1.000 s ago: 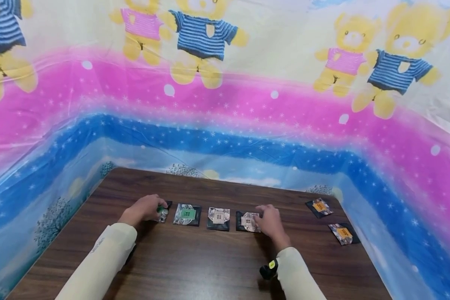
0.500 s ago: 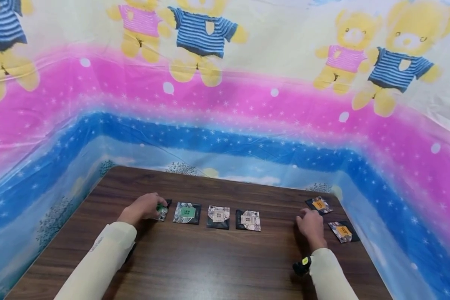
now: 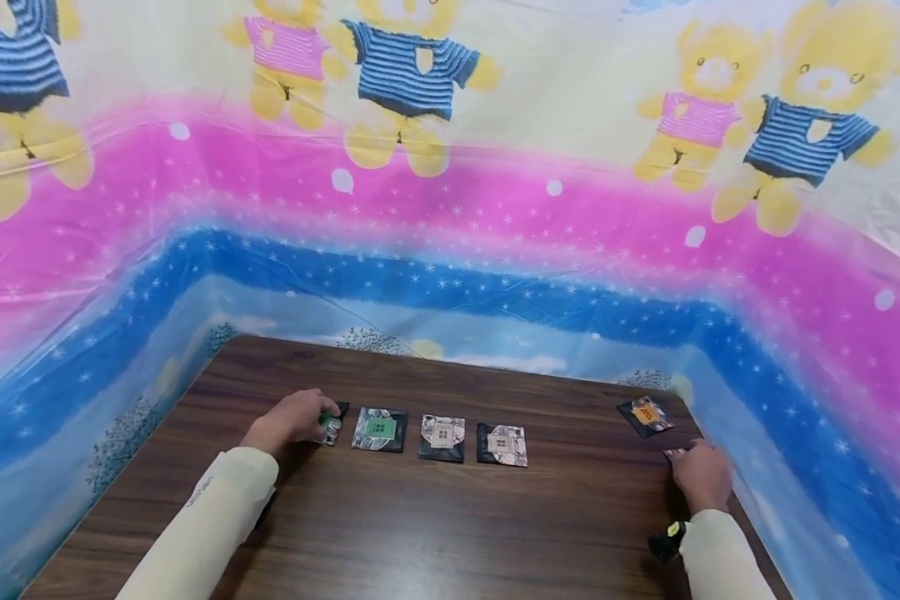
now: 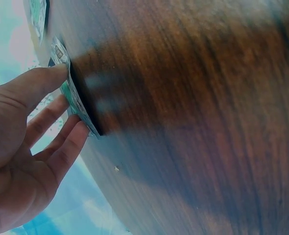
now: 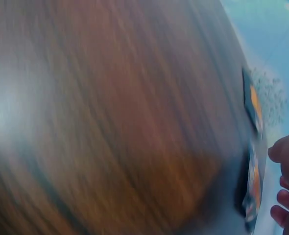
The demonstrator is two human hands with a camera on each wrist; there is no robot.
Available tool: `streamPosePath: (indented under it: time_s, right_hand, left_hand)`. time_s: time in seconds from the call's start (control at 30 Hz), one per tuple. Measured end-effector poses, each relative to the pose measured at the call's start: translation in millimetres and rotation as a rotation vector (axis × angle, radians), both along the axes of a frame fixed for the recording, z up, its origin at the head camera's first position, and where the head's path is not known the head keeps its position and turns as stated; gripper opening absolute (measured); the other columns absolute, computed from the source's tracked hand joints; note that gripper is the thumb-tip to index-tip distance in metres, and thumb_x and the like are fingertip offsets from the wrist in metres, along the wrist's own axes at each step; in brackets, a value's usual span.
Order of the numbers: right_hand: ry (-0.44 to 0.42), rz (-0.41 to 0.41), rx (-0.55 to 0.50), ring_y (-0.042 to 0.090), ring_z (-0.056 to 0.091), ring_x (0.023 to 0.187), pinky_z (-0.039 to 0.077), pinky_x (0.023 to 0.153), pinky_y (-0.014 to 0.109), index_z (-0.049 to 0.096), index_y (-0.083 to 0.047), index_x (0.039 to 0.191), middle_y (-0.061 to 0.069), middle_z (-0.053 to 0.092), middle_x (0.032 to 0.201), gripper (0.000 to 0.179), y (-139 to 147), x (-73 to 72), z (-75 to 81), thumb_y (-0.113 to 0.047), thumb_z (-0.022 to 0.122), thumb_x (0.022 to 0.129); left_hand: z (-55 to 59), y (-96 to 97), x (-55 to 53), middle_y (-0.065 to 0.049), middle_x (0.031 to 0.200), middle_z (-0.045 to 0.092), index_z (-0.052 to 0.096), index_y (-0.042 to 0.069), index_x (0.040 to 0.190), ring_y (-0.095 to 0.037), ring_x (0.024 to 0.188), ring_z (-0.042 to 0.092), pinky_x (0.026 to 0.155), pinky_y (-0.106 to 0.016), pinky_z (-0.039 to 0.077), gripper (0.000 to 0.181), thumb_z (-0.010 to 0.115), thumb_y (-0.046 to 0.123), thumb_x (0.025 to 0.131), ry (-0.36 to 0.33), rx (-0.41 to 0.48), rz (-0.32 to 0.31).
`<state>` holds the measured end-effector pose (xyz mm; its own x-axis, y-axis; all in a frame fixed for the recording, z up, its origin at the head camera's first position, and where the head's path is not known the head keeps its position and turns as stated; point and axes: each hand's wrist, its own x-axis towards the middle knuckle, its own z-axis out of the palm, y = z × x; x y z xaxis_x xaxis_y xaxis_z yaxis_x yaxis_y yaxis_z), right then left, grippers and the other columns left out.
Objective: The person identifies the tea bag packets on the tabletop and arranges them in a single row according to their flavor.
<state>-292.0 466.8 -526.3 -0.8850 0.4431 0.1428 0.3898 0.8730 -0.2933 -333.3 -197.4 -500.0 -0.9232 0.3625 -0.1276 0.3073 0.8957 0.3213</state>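
My left hand point(image 3: 296, 417) rests its thumb and fingertips on the leftmost flat sachet, black and patterned with a green label point(image 4: 72, 100); the packet lies on the table, partly covered by the hand. Over at the right edge, my right hand point(image 3: 703, 475) is above an orange-labelled sachet point(image 5: 253, 186), which it mostly hides in the head view. In the right wrist view its fingers appear loosely bent beside that packet, and contact is unclear. Another orange-labelled sachet point(image 3: 647, 415) lies just behind it.
Between the hands, a green-labelled sachet point(image 3: 379, 429) and two beige-labelled ones, a left sachet point(image 3: 442, 435) and a right sachet point(image 3: 504, 445), continue the row. The dark wooden table point(image 3: 435, 525) meets a printed cloth point(image 3: 450, 308) at the back and sides.
My right hand has left the rightmost beige-labelled sachet and moved right to the orange-labelled one near the table edge. The left hand stays on its green-labelled sachet.
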Motion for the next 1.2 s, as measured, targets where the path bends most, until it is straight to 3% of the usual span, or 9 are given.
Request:
streamPosePath:
  time_s: [0.2,0.4,0.63,0.87,1.03,1.2]
  right_hand:
    - [0.026,-0.058,-0.013,0.057,0.042,0.116,0.034,0.105,0.064,0.049,0.026,0.124,0.045,0.046,0.121,0.046,13.6,10.5,-5.0,-0.01,0.055,0.096]
    - [0.002,-0.079,-0.047,0.058,0.04,0.112,0.035,0.101,0.065,0.042,0.024,0.131,0.047,0.042,0.122,0.051,19.9,14.4,-14.8,-0.009,0.054,0.094]
    - [-0.068,0.02,-0.062,0.059,0.036,0.117,0.028,0.102,0.066,0.046,0.022,0.135,0.047,0.043,0.128,0.055,28.3,9.4,-14.2,-0.011,0.056,0.093]
    - [-0.208,0.134,-0.107,0.051,0.049,0.106,0.037,0.098,0.061,0.053,0.019,0.132,0.042,0.055,0.124,0.055,29.9,2.9,-7.9,-0.016,0.06,0.09]
    - [-0.287,0.205,-0.105,0.051,0.052,0.108,0.037,0.102,0.065,0.051,0.013,0.138,0.045,0.05,0.129,0.06,24.4,-2.4,-5.7,-0.018,0.064,0.088]
    - [-0.3,0.279,-0.113,0.056,0.048,0.119,0.032,0.107,0.069,0.055,0.005,0.14,0.044,0.047,0.134,0.057,12.9,-7.7,-1.1,-0.014,0.068,0.088]
  left_hand:
    - [2.9,1.5,0.5,-0.027,0.136,0.057,0.072,0.008,0.123,-0.041,0.117,0.06,0.085,-0.047,0.053,0.037,0.072,0.003,0.087,0.004,-0.004,0.008]
    - [2.4,5.0,1.7,-0.026,0.134,0.059,0.072,0.008,0.123,-0.04,0.115,0.061,0.087,-0.047,0.054,0.036,0.073,0.003,0.087,0.013,-0.004,0.001]
    - [1.9,6.9,3.3,-0.027,0.135,0.058,0.072,0.008,0.123,-0.042,0.117,0.061,0.088,-0.048,0.054,0.036,0.073,0.003,0.087,0.009,-0.004,-0.004]
    - [0.0,5.2,0.5,-0.025,0.132,0.06,0.072,0.008,0.123,-0.041,0.116,0.061,0.09,-0.05,0.054,0.036,0.073,0.003,0.087,0.014,-0.006,0.0]
    - [-1.4,2.2,0.2,-0.025,0.132,0.06,0.072,0.008,0.123,-0.042,0.117,0.061,0.092,-0.051,0.054,0.036,0.073,0.004,0.087,0.019,-0.018,-0.006]
    - [1.2,1.8,1.9,-0.027,0.136,0.057,0.072,0.008,0.125,-0.043,0.118,0.06,0.089,-0.049,0.054,0.037,0.072,0.003,0.087,0.007,-0.002,0.003]
